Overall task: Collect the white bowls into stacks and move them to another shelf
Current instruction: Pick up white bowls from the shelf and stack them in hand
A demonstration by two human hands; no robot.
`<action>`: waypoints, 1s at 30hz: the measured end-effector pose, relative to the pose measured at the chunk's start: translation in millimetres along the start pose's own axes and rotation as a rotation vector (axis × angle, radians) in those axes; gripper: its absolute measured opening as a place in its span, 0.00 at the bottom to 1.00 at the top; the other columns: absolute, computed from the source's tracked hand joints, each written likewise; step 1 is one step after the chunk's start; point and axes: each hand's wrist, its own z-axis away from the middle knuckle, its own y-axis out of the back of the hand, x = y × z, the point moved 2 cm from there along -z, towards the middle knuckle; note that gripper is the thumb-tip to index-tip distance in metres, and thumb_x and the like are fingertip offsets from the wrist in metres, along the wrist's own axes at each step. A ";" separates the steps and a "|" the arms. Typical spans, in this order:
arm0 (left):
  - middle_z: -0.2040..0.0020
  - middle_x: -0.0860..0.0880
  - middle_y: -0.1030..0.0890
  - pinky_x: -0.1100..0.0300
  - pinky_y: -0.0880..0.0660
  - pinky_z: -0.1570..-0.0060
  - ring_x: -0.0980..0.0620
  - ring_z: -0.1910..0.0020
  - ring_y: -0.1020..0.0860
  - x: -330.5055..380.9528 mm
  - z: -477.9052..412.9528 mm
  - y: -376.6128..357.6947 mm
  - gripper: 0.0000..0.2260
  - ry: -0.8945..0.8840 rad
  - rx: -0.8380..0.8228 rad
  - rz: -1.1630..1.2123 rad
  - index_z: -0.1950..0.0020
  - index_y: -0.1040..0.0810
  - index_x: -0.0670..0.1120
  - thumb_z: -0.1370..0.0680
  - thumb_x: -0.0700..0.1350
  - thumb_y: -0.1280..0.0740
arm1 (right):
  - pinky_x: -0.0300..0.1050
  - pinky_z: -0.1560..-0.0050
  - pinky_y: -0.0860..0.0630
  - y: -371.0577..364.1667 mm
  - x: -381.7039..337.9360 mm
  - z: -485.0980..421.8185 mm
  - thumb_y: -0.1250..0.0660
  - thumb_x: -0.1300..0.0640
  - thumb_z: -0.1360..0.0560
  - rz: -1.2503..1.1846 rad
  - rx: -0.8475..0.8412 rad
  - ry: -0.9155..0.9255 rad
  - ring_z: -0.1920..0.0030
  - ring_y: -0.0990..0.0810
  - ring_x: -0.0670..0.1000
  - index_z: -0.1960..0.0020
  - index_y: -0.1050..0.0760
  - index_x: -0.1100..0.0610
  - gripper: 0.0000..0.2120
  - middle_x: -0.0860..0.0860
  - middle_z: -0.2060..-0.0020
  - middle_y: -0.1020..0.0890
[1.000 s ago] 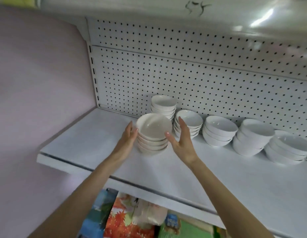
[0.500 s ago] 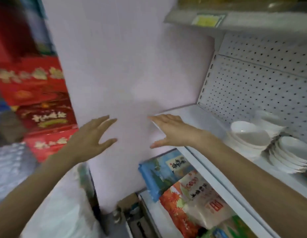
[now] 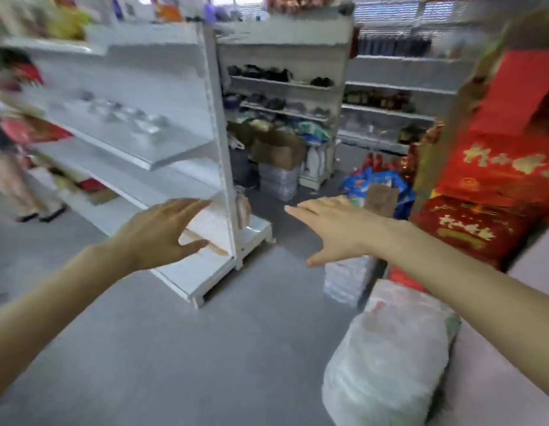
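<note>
Holding the left hand (image 3: 162, 232) out ahead, fingers straight and spread, thumb well apart, nothing in its grip. Likewise the right hand (image 3: 337, 232): flat, fingers straight and close together, thumb dropped below, gripping nothing. Both raised above the grey floor (image 3: 205, 348), apart from each other, touching nothing.

Just beyond the left hand's fingertips, facing the end post of a white shelf unit (image 3: 175, 149) with several tiers. Up and to the left of that hand, on a middle tier, only blurred pale round shapes (image 3: 122, 115); cannot tell whether these are the white bowls.

Far to the left of the left hand, beside the shelf unit, the blurred legs of a person (image 3: 12, 176).

Between the two hands and well beyond them, a cardboard box (image 3: 279, 149) low down in front of back shelves (image 3: 282, 87) carrying dark goods. Just past the right hand, a blue bag (image 3: 374, 182) on the floor. To the right of the right hand, stacked red boxes (image 3: 488, 192) with gold print. Below the right forearm, a plastic-wrapped white bundle (image 3: 387, 358) on the floor.
</note>
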 end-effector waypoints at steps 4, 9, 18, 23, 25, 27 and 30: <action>0.25 0.50 0.34 0.51 0.30 0.36 0.47 0.29 0.32 -111.6 54.8 24.1 0.37 0.225 -0.047 -0.041 0.22 0.43 0.52 0.27 0.69 0.42 | 0.56 0.29 0.41 45.1 -72.5 -108.3 0.32 0.35 0.31 0.009 0.007 0.192 0.26 0.42 0.56 0.21 0.57 0.50 0.50 0.51 0.24 0.42; 0.25 0.49 0.34 0.52 0.32 0.35 0.47 0.30 0.31 -206.3 93.0 34.8 0.35 0.412 -0.033 -0.088 0.23 0.42 0.50 0.25 0.64 0.37 | 0.55 0.29 0.40 91.0 -130.1 -224.4 0.34 0.34 0.29 0.081 0.030 0.354 0.26 0.40 0.56 0.22 0.57 0.48 0.48 0.52 0.25 0.40; 0.24 0.51 0.37 0.52 0.32 0.35 0.49 0.30 0.32 -361.3 39.3 17.4 0.34 0.560 -0.056 -0.114 0.22 0.45 0.53 0.24 0.61 0.36 | 0.53 0.27 0.43 112.7 -163.7 -432.2 0.33 0.37 0.28 0.035 -0.122 0.429 0.25 0.43 0.54 0.22 0.60 0.44 0.47 0.50 0.24 0.44; 0.24 0.53 0.38 0.56 0.32 0.35 0.51 0.30 0.32 -441.5 -22.5 15.2 0.35 0.548 -0.062 -0.168 0.22 0.49 0.54 0.23 0.63 0.39 | 0.55 0.28 0.44 152.0 -153.9 -544.5 0.34 0.35 0.28 0.044 -0.063 0.404 0.25 0.43 0.54 0.22 0.60 0.45 0.47 0.51 0.24 0.42; 0.24 0.53 0.38 0.57 0.32 0.35 0.52 0.29 0.33 -468.9 -39.4 13.8 0.34 0.543 -0.028 -0.143 0.22 0.48 0.54 0.24 0.63 0.39 | 0.55 0.28 0.43 163.8 -159.6 -582.1 0.34 0.35 0.29 0.019 -0.052 0.399 0.25 0.42 0.55 0.22 0.59 0.45 0.47 0.52 0.25 0.41; 0.24 0.53 0.38 0.57 0.33 0.34 0.52 0.28 0.34 -498.3 -53.5 8.2 0.34 0.529 -0.027 -0.134 0.22 0.48 0.54 0.23 0.62 0.39 | 0.55 0.28 0.43 165.8 -169.6 -617.8 0.33 0.36 0.29 0.004 -0.070 0.413 0.26 0.41 0.55 0.22 0.58 0.45 0.47 0.51 0.26 0.41; 0.24 0.53 0.38 0.56 0.32 0.35 0.52 0.28 0.34 -556.6 -72.0 -7.5 0.34 0.543 -0.022 -0.103 0.22 0.47 0.54 0.24 0.62 0.38 | 0.56 0.29 0.42 160.9 -185.3 -672.5 0.32 0.35 0.30 0.013 -0.105 0.431 0.26 0.41 0.56 0.23 0.58 0.42 0.47 0.50 0.26 0.41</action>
